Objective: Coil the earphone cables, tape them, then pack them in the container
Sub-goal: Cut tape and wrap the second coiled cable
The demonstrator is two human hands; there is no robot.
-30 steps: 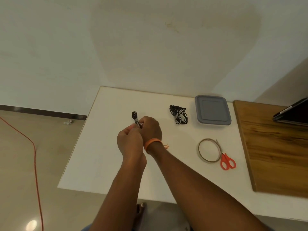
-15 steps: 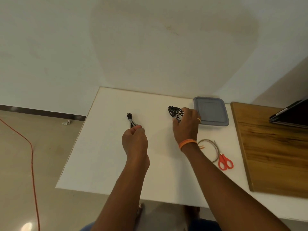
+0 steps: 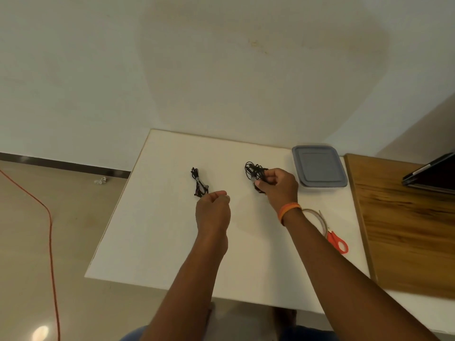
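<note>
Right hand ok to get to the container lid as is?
Probably not yet: the right hand grips the tangled earphones. The path is free, though; the lidded container sits just to its right on the table with nothing between.

Bare forearms, no sleeves; orange wristband (image 3: pixel 288 210) on right wrist.

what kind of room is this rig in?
Probably a home or small office room, not a lab: a plain white table pushed against a bare painted wall, tiled floor with an orange cord, and a wooden desk alongside.
</note>
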